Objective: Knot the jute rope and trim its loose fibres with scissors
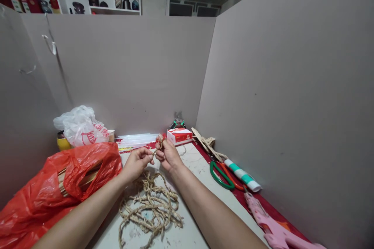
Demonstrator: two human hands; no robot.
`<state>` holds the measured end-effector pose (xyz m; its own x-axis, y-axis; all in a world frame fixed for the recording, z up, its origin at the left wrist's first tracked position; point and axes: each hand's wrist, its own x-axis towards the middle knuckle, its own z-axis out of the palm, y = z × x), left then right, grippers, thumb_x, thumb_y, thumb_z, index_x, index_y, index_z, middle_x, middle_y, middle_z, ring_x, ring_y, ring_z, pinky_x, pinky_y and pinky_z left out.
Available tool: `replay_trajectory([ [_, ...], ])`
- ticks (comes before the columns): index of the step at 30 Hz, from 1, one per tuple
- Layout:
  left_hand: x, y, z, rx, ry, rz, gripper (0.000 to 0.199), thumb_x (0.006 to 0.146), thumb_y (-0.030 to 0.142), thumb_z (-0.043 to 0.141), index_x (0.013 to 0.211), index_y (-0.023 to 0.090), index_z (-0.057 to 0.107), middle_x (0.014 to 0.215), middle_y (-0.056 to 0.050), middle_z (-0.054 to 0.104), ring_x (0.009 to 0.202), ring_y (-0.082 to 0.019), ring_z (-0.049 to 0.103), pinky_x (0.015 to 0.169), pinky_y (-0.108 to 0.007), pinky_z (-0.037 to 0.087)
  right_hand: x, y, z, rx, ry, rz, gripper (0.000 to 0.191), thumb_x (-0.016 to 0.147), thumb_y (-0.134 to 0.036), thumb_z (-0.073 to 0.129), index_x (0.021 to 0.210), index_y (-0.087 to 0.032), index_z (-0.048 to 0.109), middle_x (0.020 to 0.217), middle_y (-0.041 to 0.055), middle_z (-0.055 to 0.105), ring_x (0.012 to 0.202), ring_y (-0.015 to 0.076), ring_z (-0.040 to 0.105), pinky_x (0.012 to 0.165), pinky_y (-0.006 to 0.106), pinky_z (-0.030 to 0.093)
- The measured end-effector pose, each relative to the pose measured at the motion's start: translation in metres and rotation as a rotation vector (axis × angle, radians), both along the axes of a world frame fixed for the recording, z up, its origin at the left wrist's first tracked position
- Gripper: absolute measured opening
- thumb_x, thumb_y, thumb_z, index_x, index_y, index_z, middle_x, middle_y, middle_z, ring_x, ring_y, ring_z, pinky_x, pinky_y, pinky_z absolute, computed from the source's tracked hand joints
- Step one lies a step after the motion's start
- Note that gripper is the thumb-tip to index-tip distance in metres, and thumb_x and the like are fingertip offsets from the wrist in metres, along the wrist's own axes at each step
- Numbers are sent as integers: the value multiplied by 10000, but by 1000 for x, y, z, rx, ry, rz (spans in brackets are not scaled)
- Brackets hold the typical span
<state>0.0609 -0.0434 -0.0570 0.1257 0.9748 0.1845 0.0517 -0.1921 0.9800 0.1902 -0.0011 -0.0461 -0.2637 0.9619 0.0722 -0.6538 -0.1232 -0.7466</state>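
Near the middle of the table, my left hand (pixel 142 158) is closed, thumb and finger pinching a thin piece of straw-coloured rope. Just right of it, my right hand (pixel 167 153) is also closed on the rope, with a small brownish end showing above its fingers. The two hands almost touch. A loose, tangled pile of braided straw rope (pixel 154 206) lies on the pale board (pixel 189 206) below them, between my forearms. What exactly sits between the fingertips is too small to make out.
An orange-red plastic bag (pixel 35 190) holding flat strips fills the left. Behind stand a white bag (pixel 83 124), clear sticks (pixel 138 139) and a red-white box (pixel 179 136). Scissors (pixel 220 177), a striped roll (pixel 244 176) and a pink glue gun (pixel 271 225) line the right edge.
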Motion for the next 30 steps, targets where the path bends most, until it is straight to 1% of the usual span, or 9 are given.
replay_trajectory([
  [3,1,-8,-6,-69,11,-61,266,742,394,637,823,164,531,578,27,614,382,-34,319,412,-178,212,2,0,1,25,-36,30,426,654,-502,716,774,-197,444,515,-99,502,305,-2,276,324,141,138],
  [8,-7,-18,-12,-167,0,-88,317,753,423,614,937,173,552,549,34,598,353,-38,301,392,-184,174,4,-2,0,144,-257,107,427,678,-530,690,795,-201,445,558,-75,580,282,12,329,302,144,137],
  [10,-11,-17,-10,-187,4,-91,358,748,460,618,955,169,581,511,45,560,354,-40,301,396,-184,175,4,-3,1,142,-275,124,428,675,-528,694,781,-199,442,542,-72,579,279,16,332,299,142,144],
  [12,-13,-17,-8,-181,4,-77,394,741,483,627,966,160,608,489,54,519,371,-45,313,407,-184,191,4,-4,2,95,-231,118,415,677,-504,702,766,-195,440,500,-79,550,284,15,322,304,135,154],
  [18,-7,-22,-7,-73,46,-89,426,803,471,566,1080,150,600,469,80,429,410,-60,324,436,-192,247,-3,-7,2,-186,23,-45,316,759,-361,668,724,-200,399,429,-119,421,285,5,261,303,117,148],
  [21,-5,-25,-9,-70,62,-86,368,824,432,542,1085,173,565,468,81,453,413,-64,339,441,-186,264,-7,-6,-3,-235,62,-77,284,778,-332,655,733,-197,410,438,-111,427,299,10,293,306,112,177],
  [24,-6,-25,-10,-91,52,-58,349,794,423,584,1049,187,555,543,53,555,405,-52,348,422,-175,245,-8,-5,-7,-213,16,-85,311,752,-373,674,738,-190,422,469,-88,481,326,17,345,319,114,232],
  [26,-6,-24,-10,-127,15,-34,367,758,430,623,1021,179,567,569,36,592,386,-43,343,408,-172,233,-6,-3,-7,-166,-71,-129,334,733,-421,674,751,-191,432,506,-71,527,337,24,380,322,119,253],
  [30,-10,-21,-8,-185,-137,3,378,727,428,658,972,144,614,541,24,595,339,-27,296,373,-172,188,0,0,-6,28,-339,-332,349,713,-486,648,809,-196,479,619,-35,604,362,51,463,311,140,264],
])
